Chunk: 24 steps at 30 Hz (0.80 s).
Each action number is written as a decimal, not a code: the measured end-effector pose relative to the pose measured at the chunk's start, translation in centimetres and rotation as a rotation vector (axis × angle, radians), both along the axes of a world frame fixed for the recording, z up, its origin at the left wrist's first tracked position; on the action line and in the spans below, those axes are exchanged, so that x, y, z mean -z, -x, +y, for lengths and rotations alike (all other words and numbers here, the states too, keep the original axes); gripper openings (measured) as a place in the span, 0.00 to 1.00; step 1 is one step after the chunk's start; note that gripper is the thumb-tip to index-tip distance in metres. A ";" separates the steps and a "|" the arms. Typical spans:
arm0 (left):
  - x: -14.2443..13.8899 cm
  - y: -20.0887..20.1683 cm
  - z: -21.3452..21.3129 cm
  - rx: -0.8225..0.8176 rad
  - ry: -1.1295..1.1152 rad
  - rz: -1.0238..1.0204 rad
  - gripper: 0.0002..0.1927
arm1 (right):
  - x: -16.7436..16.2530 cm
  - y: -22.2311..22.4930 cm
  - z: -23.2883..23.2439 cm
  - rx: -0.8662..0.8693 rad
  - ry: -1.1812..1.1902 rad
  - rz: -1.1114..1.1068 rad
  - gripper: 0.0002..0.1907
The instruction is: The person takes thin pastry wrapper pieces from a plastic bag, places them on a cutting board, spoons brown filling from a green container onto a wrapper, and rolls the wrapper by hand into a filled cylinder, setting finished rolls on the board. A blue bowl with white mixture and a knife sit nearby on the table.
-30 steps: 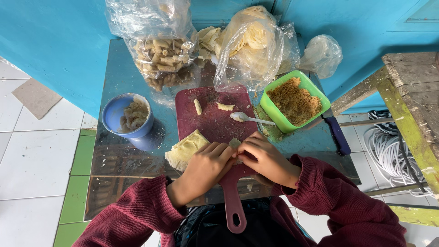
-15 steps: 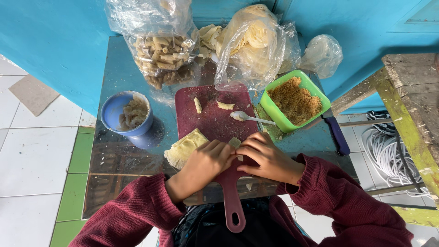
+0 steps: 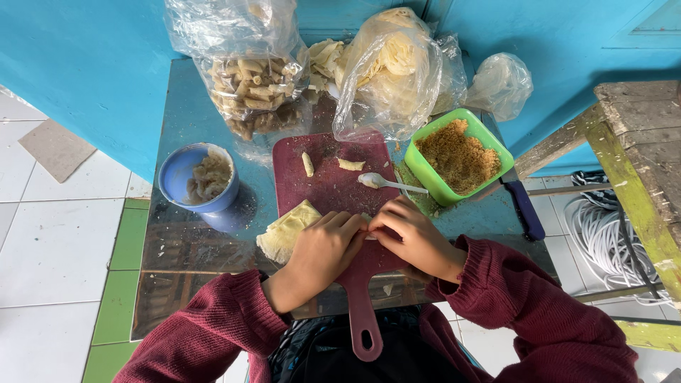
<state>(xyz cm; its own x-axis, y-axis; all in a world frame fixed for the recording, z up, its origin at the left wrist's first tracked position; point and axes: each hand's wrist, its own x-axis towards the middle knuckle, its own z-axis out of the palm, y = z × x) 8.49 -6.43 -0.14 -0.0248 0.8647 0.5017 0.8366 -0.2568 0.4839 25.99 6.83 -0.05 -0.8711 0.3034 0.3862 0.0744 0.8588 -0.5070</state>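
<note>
My left hand (image 3: 323, 248) and my right hand (image 3: 411, 237) meet fingertip to fingertip over the near part of a maroon cutting board (image 3: 333, 177). Both pinch a small pale piece of wrapper, mostly hidden under the fingers. A stack of thin yellow wrappers (image 3: 284, 230) lies just left of my left hand. Farther up the board lie a white spoon (image 3: 386, 183) and two small rolled pieces (image 3: 308, 164). A green tub of brown crumbly filling (image 3: 457, 157) stands to the right of the board.
A blue cup (image 3: 198, 183) with pale paste stands at the left. Plastic bags of finished rolls (image 3: 255, 96) and of wrappers (image 3: 390, 71) lie at the back. A dark-handled knife (image 3: 523, 206) lies right of the tub. A wooden frame (image 3: 638, 163) stands at the right.
Both hands stay together on the small piece at the board's near edge; the fingers shifted slightly. Nothing else moved.
</note>
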 end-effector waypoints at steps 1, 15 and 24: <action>0.1 0.0 0.1 -0.004 -0.023 -0.003 0.06 | 0.0 0.0 -0.1 -0.014 -0.053 0.011 0.07; 0.6 0.7 -0.4 0.061 -0.108 0.174 0.10 | 0.3 -0.9 -0.7 -0.070 -0.268 0.023 0.11; 1.2 0.2 0.6 -0.016 -0.132 0.139 0.09 | 0.7 -0.1 -0.3 0.065 -0.249 0.048 0.09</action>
